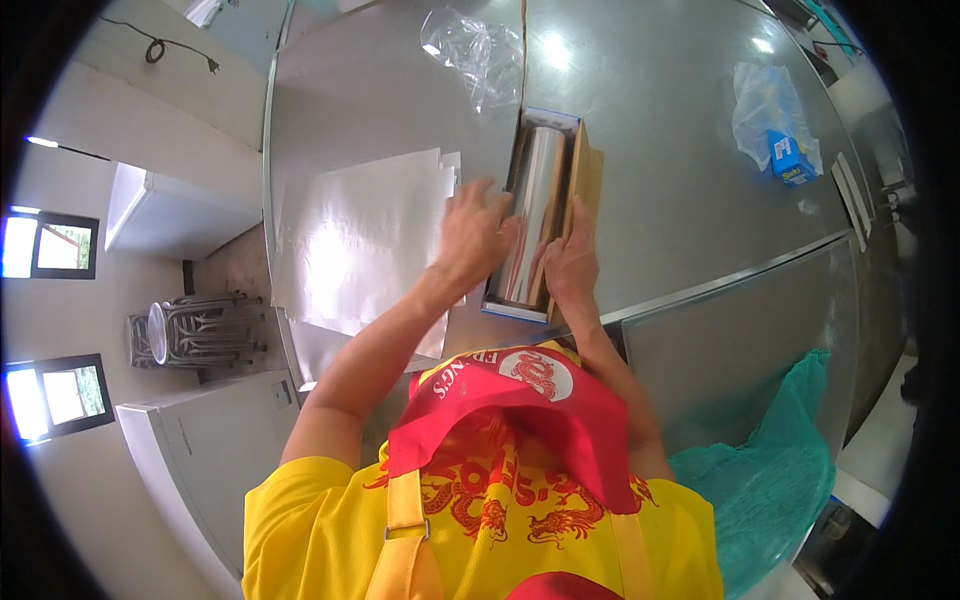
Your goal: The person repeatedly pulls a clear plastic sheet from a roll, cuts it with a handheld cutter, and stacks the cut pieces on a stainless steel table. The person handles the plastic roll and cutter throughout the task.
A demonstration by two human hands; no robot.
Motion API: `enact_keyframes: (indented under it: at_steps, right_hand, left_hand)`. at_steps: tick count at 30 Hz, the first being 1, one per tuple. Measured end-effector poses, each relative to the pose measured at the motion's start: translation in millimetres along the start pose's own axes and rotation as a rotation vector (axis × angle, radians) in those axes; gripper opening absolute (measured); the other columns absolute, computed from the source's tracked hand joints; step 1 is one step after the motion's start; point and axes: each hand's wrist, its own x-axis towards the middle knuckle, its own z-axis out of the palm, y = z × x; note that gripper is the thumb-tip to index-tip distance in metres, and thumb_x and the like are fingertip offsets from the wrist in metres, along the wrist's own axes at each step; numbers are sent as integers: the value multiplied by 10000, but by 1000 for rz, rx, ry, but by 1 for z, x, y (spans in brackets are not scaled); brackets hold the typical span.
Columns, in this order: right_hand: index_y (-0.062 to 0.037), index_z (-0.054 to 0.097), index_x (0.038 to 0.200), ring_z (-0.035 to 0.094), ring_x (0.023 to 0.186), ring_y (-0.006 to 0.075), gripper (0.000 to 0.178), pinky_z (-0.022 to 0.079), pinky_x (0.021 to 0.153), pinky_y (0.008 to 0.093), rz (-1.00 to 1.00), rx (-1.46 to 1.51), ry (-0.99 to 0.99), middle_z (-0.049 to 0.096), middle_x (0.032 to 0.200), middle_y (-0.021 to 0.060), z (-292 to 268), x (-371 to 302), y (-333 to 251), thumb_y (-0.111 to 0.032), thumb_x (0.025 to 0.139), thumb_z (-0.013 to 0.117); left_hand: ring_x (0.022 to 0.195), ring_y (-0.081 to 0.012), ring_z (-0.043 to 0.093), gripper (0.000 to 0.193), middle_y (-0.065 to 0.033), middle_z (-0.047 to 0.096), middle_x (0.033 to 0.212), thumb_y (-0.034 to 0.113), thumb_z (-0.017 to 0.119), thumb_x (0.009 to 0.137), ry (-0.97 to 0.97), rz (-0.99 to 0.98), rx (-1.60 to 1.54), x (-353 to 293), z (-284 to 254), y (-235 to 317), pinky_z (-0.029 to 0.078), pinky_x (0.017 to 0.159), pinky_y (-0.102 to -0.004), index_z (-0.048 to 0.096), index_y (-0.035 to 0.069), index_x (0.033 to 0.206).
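A long cardboard box (515,312) lies open on the metal table, with a shiny roll of foil (537,180) inside it. My left hand (475,232) is over the box's left edge, fingers spread and slightly blurred, its thumb near the roll; nothing shows in its grip. On the opposite side, my right hand (572,262) grips the box's right wall and brown flap (593,175). Beside the box to the left is a stack of cut foil sheets (345,240), their edges not quite lined up.
Crumpled clear plastic (475,55) lies beyond the box. At the far right, a small blue box (790,158) rests against a pale plastic bag (765,105). Green netting-like plastic (765,480) drapes at the near right. Metal stools (210,330) are stacked on the floor to the left.
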Motion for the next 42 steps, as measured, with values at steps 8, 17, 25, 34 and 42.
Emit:
enact_keyframes:
  at_steps: [8,17,25,34,42]
  right_hand:
    - [-58,366,1554,466,1392,440,685,403,1149,493,-112,112,75,471,1514,246,-1,-2,4,0,886,511]
    - [-70,365,1548,472,1387,430,720,422,1130,500,-28,46,41,416,1569,220,4,-2,7,-19,866,587]
    - [-79,355,1557,494,1372,414,730,460,1090,497,0,47,36,417,1570,214,5,-3,6,-30,868,591]
    - [-89,377,1551,493,1375,417,702,436,1132,479,9,105,67,467,1536,212,3,-6,4,48,878,523]
    - [-85,365,1558,485,1380,430,691,423,1138,487,-63,86,108,455,1546,222,8,-5,7,23,895,526]
  left_hand:
    - [1182,-364,534,300,-183,599,1203,271,662,922,-274,-70,458,53,39,15,431,956,-547,731,-13,988]
    - [839,-296,703,265,-218,723,899,199,650,876,-13,-456,-322,82,-39,-23,543,782,-389,734,-41,950]
    - [748,-84,585,153,0,674,814,152,715,921,170,-390,-694,120,-211,-54,461,701,-245,743,5,953]
    - [709,-91,577,151,-11,673,835,153,721,919,189,-551,-635,121,-278,-76,478,709,-257,712,14,862]
    - [689,-174,600,201,-51,675,712,210,716,796,-2,-697,-207,8,-211,-314,470,677,-349,731,24,720]
